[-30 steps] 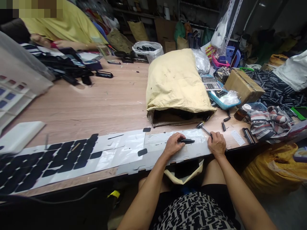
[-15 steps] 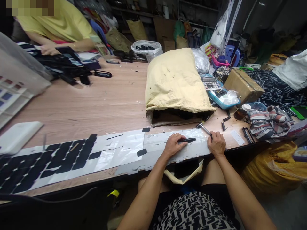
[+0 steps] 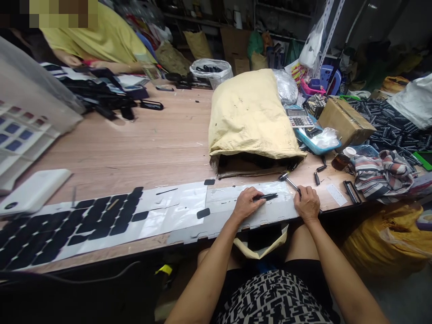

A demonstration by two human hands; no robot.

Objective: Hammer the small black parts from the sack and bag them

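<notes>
Can see, in the head view, a co-worker's yellow shirt (image 3: pixel 111 33) shifted toward the sack (image 3: pixel 246 117) since half a second ago. Pinching a black piece (image 3: pixel 269 196) in the left hand (image 3: pixel 248 203), in front of the sack. Grasping a hammer (image 3: pixel 292 184) in the right hand (image 3: pixel 308 202), with the steel end close to the sack's front edge.

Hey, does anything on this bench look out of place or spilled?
Slightly: one flat black piece by the white sheet's far right corner and another flat piece near its right edge lie apart from the closely set rows of black pieces at its left. I see no spill.
</notes>
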